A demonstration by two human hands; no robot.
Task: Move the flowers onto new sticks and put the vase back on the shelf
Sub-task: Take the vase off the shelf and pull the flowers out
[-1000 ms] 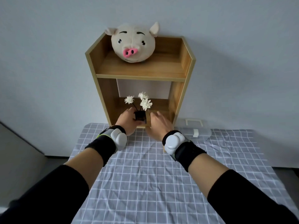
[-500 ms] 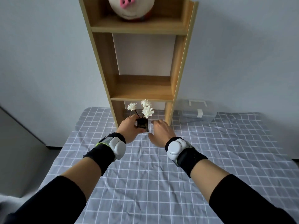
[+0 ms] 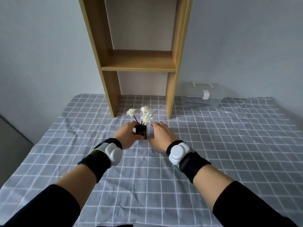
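Hands: left [image 3: 127, 135] grips vase [image 3: 141, 132], right [image 3: 161, 135] just beside

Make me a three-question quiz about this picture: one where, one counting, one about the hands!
1. Where is the vase?
A. in front of the shelf, down by the tablecloth
B. on the shelf's board
C. on the floor

2. How many white flowers stand in it?
A. two
B. three
C. five

3. Which hand grips the vase?
A. left hand
B. right hand
C. neither

Answers: 1 A, it stands before the shelf's legs; 2 B, three blooms show; 3 A, the left hand curls round it, the right hand is open beside it.
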